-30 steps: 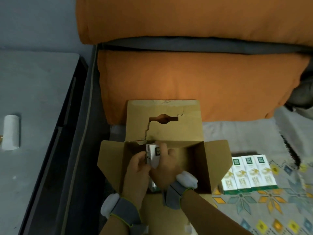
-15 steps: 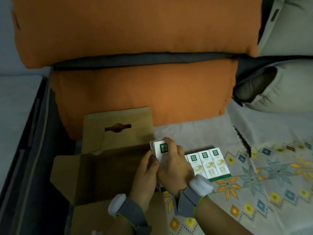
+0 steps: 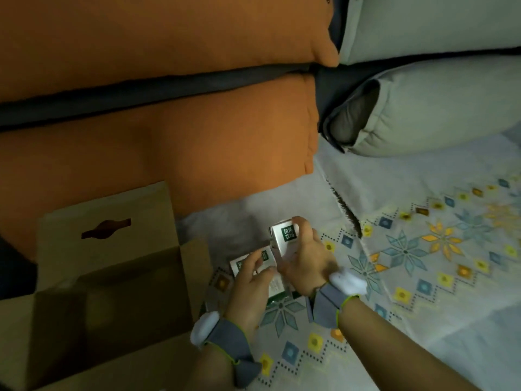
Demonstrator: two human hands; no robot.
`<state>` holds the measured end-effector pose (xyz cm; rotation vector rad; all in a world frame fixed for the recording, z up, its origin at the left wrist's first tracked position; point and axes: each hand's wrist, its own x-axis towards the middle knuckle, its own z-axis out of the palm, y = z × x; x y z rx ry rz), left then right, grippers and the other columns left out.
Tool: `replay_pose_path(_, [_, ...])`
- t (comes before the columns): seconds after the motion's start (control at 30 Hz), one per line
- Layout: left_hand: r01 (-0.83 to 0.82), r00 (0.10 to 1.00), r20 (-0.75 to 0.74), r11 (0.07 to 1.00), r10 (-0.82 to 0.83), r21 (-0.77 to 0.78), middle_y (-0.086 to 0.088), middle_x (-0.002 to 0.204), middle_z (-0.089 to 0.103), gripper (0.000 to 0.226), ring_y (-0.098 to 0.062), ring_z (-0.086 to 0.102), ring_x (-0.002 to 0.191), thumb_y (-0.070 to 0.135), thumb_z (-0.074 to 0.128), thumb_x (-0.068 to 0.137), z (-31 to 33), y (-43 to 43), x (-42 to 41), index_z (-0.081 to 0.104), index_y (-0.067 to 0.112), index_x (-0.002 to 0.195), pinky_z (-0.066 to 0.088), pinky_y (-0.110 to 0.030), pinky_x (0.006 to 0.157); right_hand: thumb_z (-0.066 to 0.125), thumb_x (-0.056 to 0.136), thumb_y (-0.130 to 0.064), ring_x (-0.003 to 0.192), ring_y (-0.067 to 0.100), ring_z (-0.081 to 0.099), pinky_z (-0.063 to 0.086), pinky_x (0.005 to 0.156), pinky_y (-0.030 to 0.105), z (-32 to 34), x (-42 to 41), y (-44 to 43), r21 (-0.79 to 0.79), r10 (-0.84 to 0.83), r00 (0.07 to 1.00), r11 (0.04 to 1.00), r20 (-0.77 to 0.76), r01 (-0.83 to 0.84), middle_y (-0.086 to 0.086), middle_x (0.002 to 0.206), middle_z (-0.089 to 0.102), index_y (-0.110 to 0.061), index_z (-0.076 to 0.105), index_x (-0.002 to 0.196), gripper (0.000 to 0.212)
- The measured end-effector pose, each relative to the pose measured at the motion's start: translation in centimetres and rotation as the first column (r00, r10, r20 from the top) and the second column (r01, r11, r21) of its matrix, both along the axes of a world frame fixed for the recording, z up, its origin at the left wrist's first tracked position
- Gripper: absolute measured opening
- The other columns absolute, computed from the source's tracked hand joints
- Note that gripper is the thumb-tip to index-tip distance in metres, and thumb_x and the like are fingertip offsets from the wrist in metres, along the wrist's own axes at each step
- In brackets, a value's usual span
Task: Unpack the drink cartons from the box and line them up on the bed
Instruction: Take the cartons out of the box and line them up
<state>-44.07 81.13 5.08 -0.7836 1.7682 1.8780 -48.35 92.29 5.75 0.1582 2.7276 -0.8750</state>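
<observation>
My right hand [image 3: 306, 261] is shut on a white and green drink carton [image 3: 283, 235], held upright just above the patterned bed sheet [image 3: 423, 292]. To its left, my left hand [image 3: 249, 283] curls over a second carton [image 3: 266, 256] that lies low on the sheet. More cartons [image 3: 277, 290] show between and under my hands, mostly hidden. The open cardboard box [image 3: 84, 263] stands left of my hands, with its handle flap up and its inside dark.
Two stacked orange cushions [image 3: 169, 150] rise behind the box and cartons. A pale grey pillow [image 3: 423, 108] lies at the back right. The patterned sheet stretches out to the right of my hands. Both wrists wear grey bands with white sensors.
Both hands lifted cartons out of the box and carried them right, over the sheet. My view swung right, so the box now sits at the left edge.
</observation>
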Motion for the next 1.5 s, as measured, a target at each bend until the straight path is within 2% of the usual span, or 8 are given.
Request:
replay_pose_path(0.17, [0.143,0.990,0.009,0.984,-0.142,-0.105,-0.001,0.149,0.035,0.049,-0.021,0.036,0.136,0.017,0.048,0.094,-2.9,3.0,-1.1,0.034,0.024,0.141,0.033,-0.030,0.102,0.068,0.067,-0.022,0.093,0.038,0.061,0.051,0.068,0.036,-3.9,-2.4,4.1,0.002,-0.104,0.993,0.995,0.063,0.104,0.012,0.124,0.055,-0.024,0.027,0.131,0.076])
replay_pose_path(0.3, [0.204,0.979,0.038,0.967,-0.201,-0.150,-0.001,0.153,0.028,0.051,-0.022,0.029,0.140,0.011,0.043,0.095,-4.7,4.0,-2.2,0.031,0.025,0.142,0.028,-0.041,0.115,0.068,0.067,-0.018,0.090,0.040,0.061,0.046,0.066,0.035,-6.7,-3.6,6.2,0.035,-0.145,0.987,0.989,0.073,0.143,0.014,0.118,0.058,-0.024,0.030,0.126,0.071])
replay_pose_path(0.6, [0.163,0.983,0.117,0.970,-0.144,-0.181,-0.007,0.147,0.039,0.047,-0.027,0.038,0.134,0.007,0.045,0.093,-6.8,2.2,-3.1,0.038,0.023,0.138,0.032,-0.046,0.113,0.074,0.065,-0.023,0.107,0.037,0.056,0.049,0.086,0.042,-11.7,-7.1,9.1,0.113,-0.147,0.954,0.986,0.260,0.121,0.012,0.131,0.045,-0.022,0.028,0.130,0.080])
replay_pose_path(0.73, [0.158,0.982,0.135,0.973,-0.135,-0.171,-0.011,0.144,0.043,0.048,-0.031,0.043,0.131,0.007,0.047,0.093,-7.3,2.3,-3.4,0.038,0.020,0.138,0.036,-0.049,0.110,0.077,0.062,-0.028,0.105,0.037,0.058,0.049,0.084,0.042,-12.8,-7.6,9.4,0.146,-0.147,0.948,0.983,0.282,0.108,0.011,0.129,0.046,-0.023,0.027,0.129,0.084])
replay_pose_path(0.83, [0.166,0.981,0.126,0.971,-0.146,-0.171,-0.004,0.144,0.040,0.049,-0.025,0.038,0.134,0.009,0.049,0.092,-7.5,2.7,-3.9,0.038,0.020,0.138,0.032,-0.042,0.113,0.076,0.061,-0.027,0.107,0.037,0.057,0.050,0.086,0.044,-13.4,-7.7,9.7,0.145,-0.144,0.947,0.984,0.288,0.106,0.011,0.131,0.045,-0.025,0.025,0.131,0.086])
replay_pose_path(0.97, [0.181,0.978,0.129,0.970,-0.161,-0.163,-0.013,0.140,0.048,0.048,-0.033,0.048,0.127,0.011,0.050,0.091,-7.7,3.4,-5.1,0.039,0.021,0.137,0.040,-0.052,0.106,0.073,0.064,-0.023,0.110,0.037,0.055,0.048,0.087,0.043,-13.9,-8.2,10.2,0.155,-0.150,0.946,0.982,0.289,0.108,0.011,0.134,0.043,-0.024,0.023,0.133,0.085])
replay_pose_path(1.23, [0.198,0.980,0.076,0.957,-0.186,-0.214,-0.001,0.148,0.035,0.049,-0.022,0.038,0.134,0.018,0.048,0.094,-7.7,4.5,-7.1,0.034,0.023,0.140,0.033,-0.040,0.112,0.069,0.067,-0.021,0.108,0.038,0.056,0.047,0.084,0.040,-14.1,-8.8,10.4,0.169,-0.093,0.954,0.985,0.285,0.046,0.012,0.132,0.043,-0.022,0.025,0.134,0.081])
replay_pose_path(1.5, [0.236,0.972,0.068,0.939,-0.226,-0.251,-0.003,0.150,0.034,0.050,-0.025,0.035,0.136,0.019,0.047,0.093,-7.8,5.3,-8.2,0.033,0.024,0.140,0.033,-0.045,0.112,0.072,0.069,-0.023,0.114,0.039,0.053,0.046,0.089,0.042,-14.6,-8.8,10.5,0.186,-0.102,0.934,0.982,0.341,0.039,0.013,0.135,0.040,-0.018,0.023,0.137,0.084])
